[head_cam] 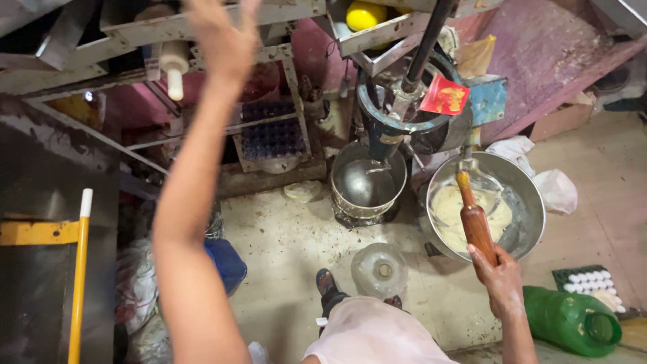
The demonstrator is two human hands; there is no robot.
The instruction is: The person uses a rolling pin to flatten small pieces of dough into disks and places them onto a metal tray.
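My right hand (500, 278) grips the wooden handle (475, 222) of a tool whose end sits in the pale batter (450, 205) inside the steel bowl (529, 202) on the floor. My left hand (226, 37) is raised, fingers spread, near the metal rack (202, 27). A mixer bowl (367, 182) stands just left; a green jug (573, 320) lies at my right.

Right hand (502, 280) near right, gripping the wooden handle (475, 222); the handle runs up into the wide bowl (529, 195), batter (448, 209) inside. Mixer bowl (367, 182) just left of the wide bowl, under the mixer head (397, 114). Glass lid (379, 269) on the floor, nearer than both bowls. Plastic jug (573, 320) lies at near right, egg tray (590, 278) just behind it. Left hand (222, 34) raised far left, by the rolling pin (174, 64) on the rack (269, 128). Pole (79, 269) at near left.
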